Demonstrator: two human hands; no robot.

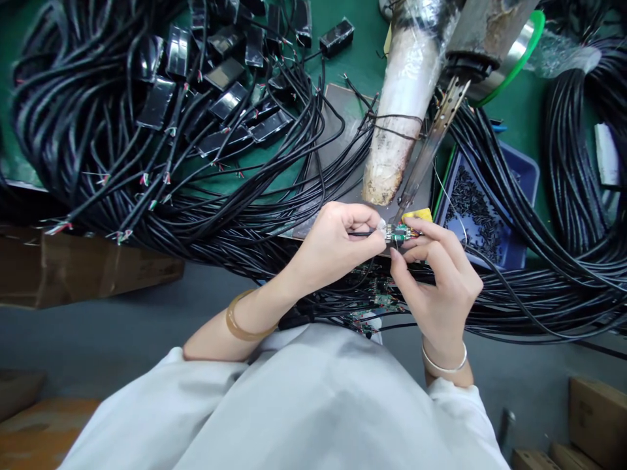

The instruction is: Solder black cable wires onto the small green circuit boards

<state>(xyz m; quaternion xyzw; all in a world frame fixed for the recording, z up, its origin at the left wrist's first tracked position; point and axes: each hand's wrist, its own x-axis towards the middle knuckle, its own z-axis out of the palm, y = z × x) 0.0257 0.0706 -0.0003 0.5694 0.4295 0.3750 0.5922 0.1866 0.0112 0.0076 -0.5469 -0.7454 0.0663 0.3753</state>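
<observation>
My left hand [341,236] pinches the end of a black cable [361,233] at the left edge of a small green circuit board [399,233]. From the other side, the fingers of my right hand [437,269] close around the board's right end, where thin coloured wires show. The tip of a soldering iron [431,143], fixed in a stand and pointing down, is just above the board; whether they touch I cannot tell. Behind the board lies a yellow sponge [418,215]. Fingers hide parts of the board and cable end.
Black cables [235,202] with stripped ends cover the left side, among black rectangular casings [226,74]. A plastic-wrapped tube [401,98] hangs beside the iron. On the right, a blue bin [531,189] holds small black pieces. More boards [385,299] hang near my lap.
</observation>
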